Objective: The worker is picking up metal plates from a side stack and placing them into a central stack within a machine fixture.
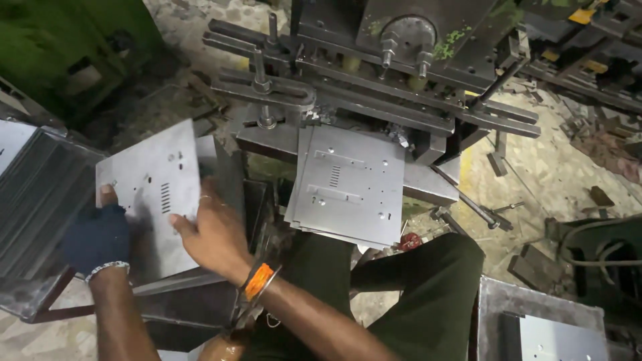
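A flat grey sheet-metal plate (157, 180) with punched slots and holes is held at the left. My left hand (99, 235), in a dark fingerless glove, grips its lower left edge. My right hand (212, 230), bare with an orange wristband, rests on the plate's lower right corner. A small stack of similar punched plates (348, 187) lies on the bed of the press machine (394, 40), just right of my hands.
A rack of stacked dark sheets (33, 194) stands at the left. A metal bin with another plate (548, 327) sits at the lower right. My legs in dark green trousers (428, 294) are below the press. Scrap litters the floor.
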